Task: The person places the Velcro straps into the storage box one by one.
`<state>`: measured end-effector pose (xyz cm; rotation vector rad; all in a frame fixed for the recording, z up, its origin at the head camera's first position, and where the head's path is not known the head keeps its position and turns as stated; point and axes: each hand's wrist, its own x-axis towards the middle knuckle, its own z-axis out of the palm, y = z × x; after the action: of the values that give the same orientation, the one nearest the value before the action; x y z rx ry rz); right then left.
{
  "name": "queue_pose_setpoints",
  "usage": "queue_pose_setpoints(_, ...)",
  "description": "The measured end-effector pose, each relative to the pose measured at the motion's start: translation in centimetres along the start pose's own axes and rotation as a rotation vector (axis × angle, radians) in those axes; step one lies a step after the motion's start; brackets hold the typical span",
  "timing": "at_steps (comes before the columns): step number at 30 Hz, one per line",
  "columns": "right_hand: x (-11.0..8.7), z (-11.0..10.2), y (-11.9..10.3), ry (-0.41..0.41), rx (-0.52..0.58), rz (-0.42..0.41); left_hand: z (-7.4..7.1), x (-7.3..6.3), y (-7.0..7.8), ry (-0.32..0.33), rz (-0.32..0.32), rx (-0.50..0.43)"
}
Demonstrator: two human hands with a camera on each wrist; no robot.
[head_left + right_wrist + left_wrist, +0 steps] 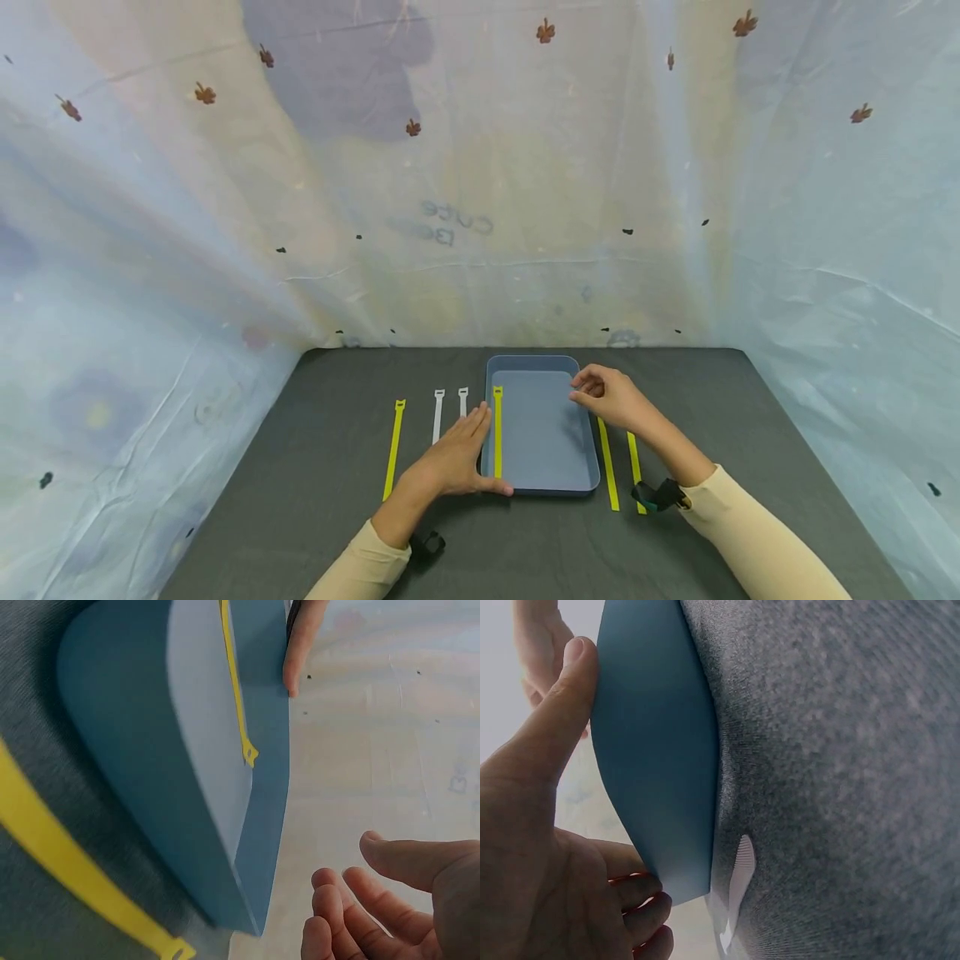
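A blue-grey rectangular tray [543,433] lies on the dark cloth with a yellow cable strap [498,433] lengthwise along its left side. My left hand [455,458] rests against the tray's left side, fingers extended along the rim and thumb out by the front corner. Over the right rim hovers my right hand [611,398], its fingers loosely bent and holding nothing visible. In the right wrist view that hand [382,907] is apart from the tray wall [127,712], thumb and fingertips separated.
Left of the tray lie a yellow strap [393,450] and two white straps [438,415], partly behind my left hand. Two more yellow straps [608,467] lie right of it, near my right forearm. A patterned sheet [480,183] hangs behind the dark table [300,517].
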<state>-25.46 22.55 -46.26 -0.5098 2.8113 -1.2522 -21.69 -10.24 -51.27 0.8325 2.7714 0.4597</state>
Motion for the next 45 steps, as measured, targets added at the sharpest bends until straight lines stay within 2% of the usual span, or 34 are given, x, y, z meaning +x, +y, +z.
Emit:
queue_pose_setpoints(12, -1.6, -1.6, 3.3, 0.051, -0.020, 0.072, 0.0, 0.0, -0.1, 0.001, -0.001, -0.009)
queue_pose_setpoints(23, -2.7, -2.1, 5.9, 0.092, -0.058, 0.084, 0.1, -0.1, -0.1, -0.008, 0.002, -0.025)
queue_pose_setpoints(36, -4.0, -2.9, 8.3, 0.106, -0.069, 0.147, 0.2, -0.1, -0.1, 0.002, 0.004, -0.016)
queue_pose_setpoints(45, -4.1, -3.0, 9.7, 0.097, -0.084, 0.177, 0.1, -0.1, -0.1, -0.003, 0.000, -0.019)
